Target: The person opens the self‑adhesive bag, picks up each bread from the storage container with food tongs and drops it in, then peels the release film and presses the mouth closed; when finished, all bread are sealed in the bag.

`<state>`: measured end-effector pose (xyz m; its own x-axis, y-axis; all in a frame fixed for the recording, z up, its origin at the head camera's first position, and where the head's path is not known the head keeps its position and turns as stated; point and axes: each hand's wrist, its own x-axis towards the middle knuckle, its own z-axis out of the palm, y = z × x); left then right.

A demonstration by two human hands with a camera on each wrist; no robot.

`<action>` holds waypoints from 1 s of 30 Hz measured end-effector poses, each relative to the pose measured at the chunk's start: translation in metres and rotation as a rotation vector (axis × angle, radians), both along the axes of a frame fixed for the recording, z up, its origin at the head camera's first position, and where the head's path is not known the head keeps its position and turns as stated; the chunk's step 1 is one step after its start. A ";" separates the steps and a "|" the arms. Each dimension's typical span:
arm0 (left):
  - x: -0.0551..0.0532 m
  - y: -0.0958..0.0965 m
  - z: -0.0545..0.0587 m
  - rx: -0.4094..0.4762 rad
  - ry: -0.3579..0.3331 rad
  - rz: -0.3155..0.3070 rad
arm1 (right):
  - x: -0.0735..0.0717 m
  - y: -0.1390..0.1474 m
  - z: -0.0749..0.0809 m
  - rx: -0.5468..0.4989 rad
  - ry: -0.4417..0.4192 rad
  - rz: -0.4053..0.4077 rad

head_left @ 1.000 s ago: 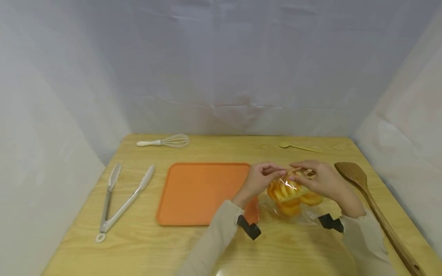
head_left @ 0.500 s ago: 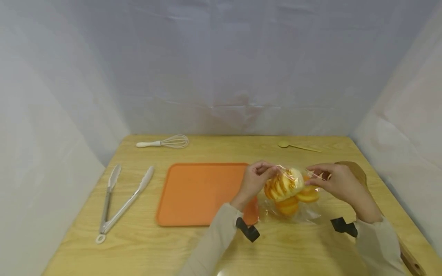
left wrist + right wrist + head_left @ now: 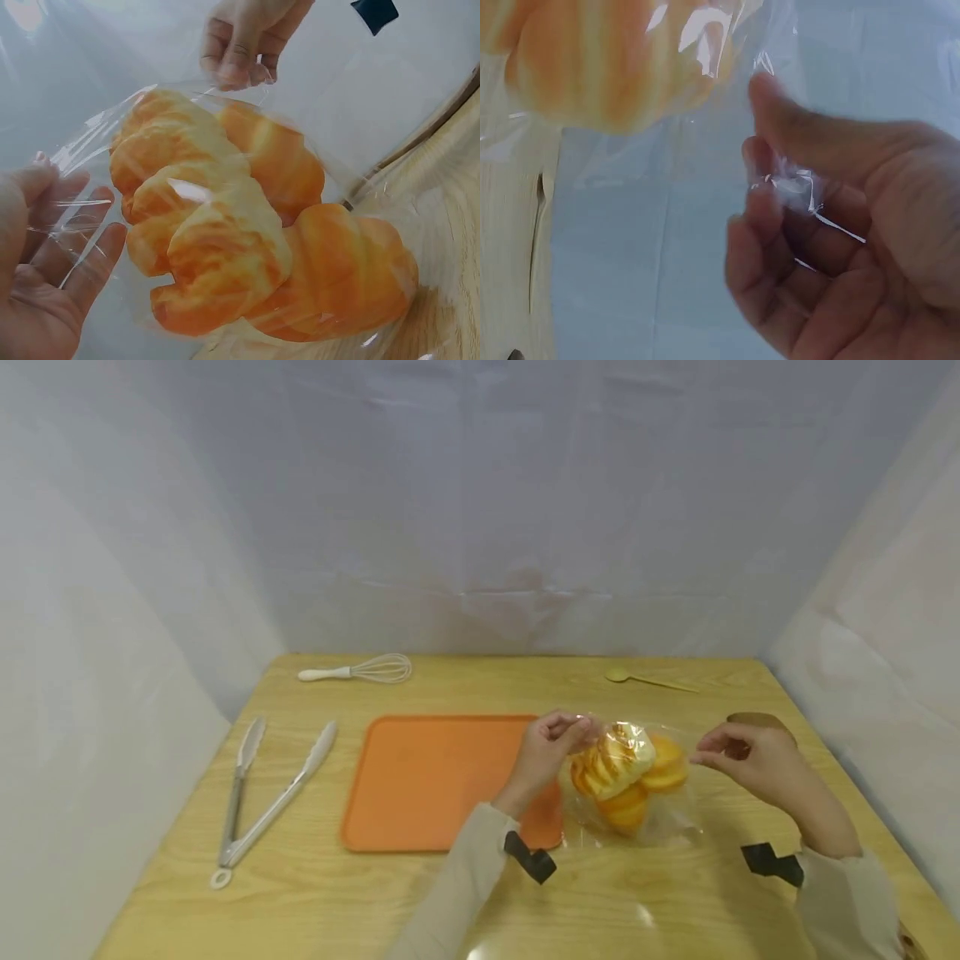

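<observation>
A clear plastic bag [image 3: 678, 831] with several golden-brown bread rolls inside is stretched between both hands. One roll [image 3: 202, 202] with pale and browned ridges overlaps two smoother orange-yellow ones, among them the bread roll [image 3: 345, 274] at the lower right. My left hand [image 3: 546, 753] pinches the bag's left side between thumb and fingers, beside the right edge of an orange tray [image 3: 442, 785]. At the bag's right edge, the thumb and curled fingers of my right hand [image 3: 757, 768] grip the film; crumpled plastic shows between them in the right wrist view [image 3: 840, 217].
Open metal tongs [image 3: 262, 818] lie on the left of the wooden table [image 3: 600, 910]. A whisk [image 3: 360, 670] and a small wooden spoon [image 3: 648, 680] lie along the back. The wooden spatula [image 3: 761, 722] at the right is mostly behind the right arm.
My right hand has moved right, away from the left hand, spreading the bag's top wide. The left hand has shifted slightly left. The rolls now show more plainly through the film.
</observation>
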<state>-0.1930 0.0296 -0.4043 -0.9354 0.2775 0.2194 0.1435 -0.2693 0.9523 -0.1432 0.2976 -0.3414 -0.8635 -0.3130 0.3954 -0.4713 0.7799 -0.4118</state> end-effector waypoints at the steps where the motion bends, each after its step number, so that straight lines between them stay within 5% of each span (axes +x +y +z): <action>1: 0.000 -0.001 0.000 -0.006 0.000 0.000 | 0.001 0.002 0.000 -0.002 -0.018 -0.019; 6: -0.003 -0.004 -0.004 -0.006 0.020 -0.031 | 0.006 0.011 -0.006 -0.077 -0.020 -0.060; 9: -0.002 -0.007 -0.006 0.008 0.011 -0.061 | 0.008 0.014 -0.012 -0.188 0.001 0.002; 16: 0.001 -0.007 -0.006 0.040 -0.076 -0.155 | 0.011 0.018 -0.018 -0.550 -0.141 0.182; 24: -0.006 0.004 -0.031 -0.033 -0.228 -0.089 | -0.006 0.020 -0.042 -0.429 -0.294 -0.051; 30: -0.024 0.011 -0.045 -0.181 -0.200 -0.024 | -0.032 0.024 -0.066 -0.344 -0.391 -0.165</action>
